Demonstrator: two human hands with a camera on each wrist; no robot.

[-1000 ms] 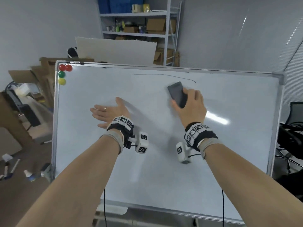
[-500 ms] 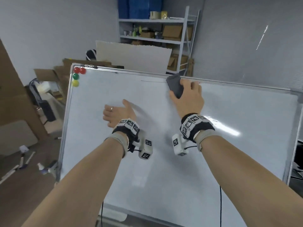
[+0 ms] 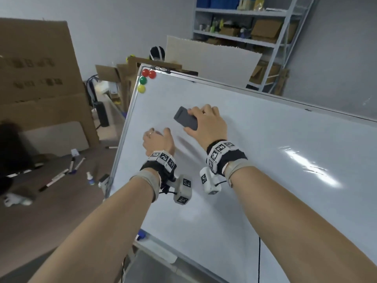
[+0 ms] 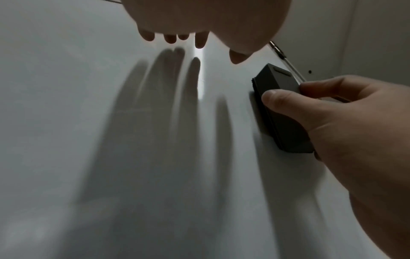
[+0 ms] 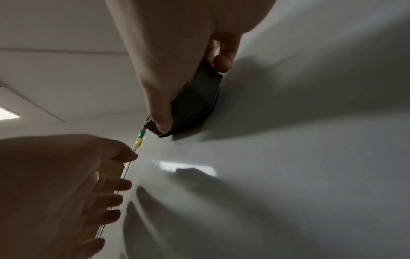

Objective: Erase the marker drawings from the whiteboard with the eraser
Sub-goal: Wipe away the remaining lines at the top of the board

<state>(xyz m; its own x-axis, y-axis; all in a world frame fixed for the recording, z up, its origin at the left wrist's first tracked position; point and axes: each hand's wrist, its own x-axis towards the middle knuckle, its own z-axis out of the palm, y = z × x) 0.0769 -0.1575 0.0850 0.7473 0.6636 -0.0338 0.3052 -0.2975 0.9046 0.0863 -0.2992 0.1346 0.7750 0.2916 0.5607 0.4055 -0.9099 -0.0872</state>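
The whiteboard [image 3: 255, 180] stands tilted before me, and its visible surface looks blank. My right hand [image 3: 196, 119] grips a dark grey eraser [image 3: 184, 120] and holds it flat against the board's upper left part. Thumb and fingers pinch the eraser's [image 4: 279, 87] long sides. In the right wrist view the eraser's [image 5: 195, 103] felt face lies on the board. Just below and left of the eraser, my left hand [image 3: 156, 137] is open with straight fingers [image 4: 175, 37] held close over the board; whether they touch it I cannot tell.
Red, green and yellow magnets [image 3: 143, 80] sit in the board's top left corner. Markers [image 3: 59, 176] and a small spray bottle [image 3: 89, 178] lie on the floor at the left. Cardboard boxes [image 3: 40, 78] stand behind them, and a metal shelf [image 3: 255, 27] stands at the back.
My right hand swept the eraser up to the board's top edge, then down and left. The thin black line near the top no longer shows. My view turned left.
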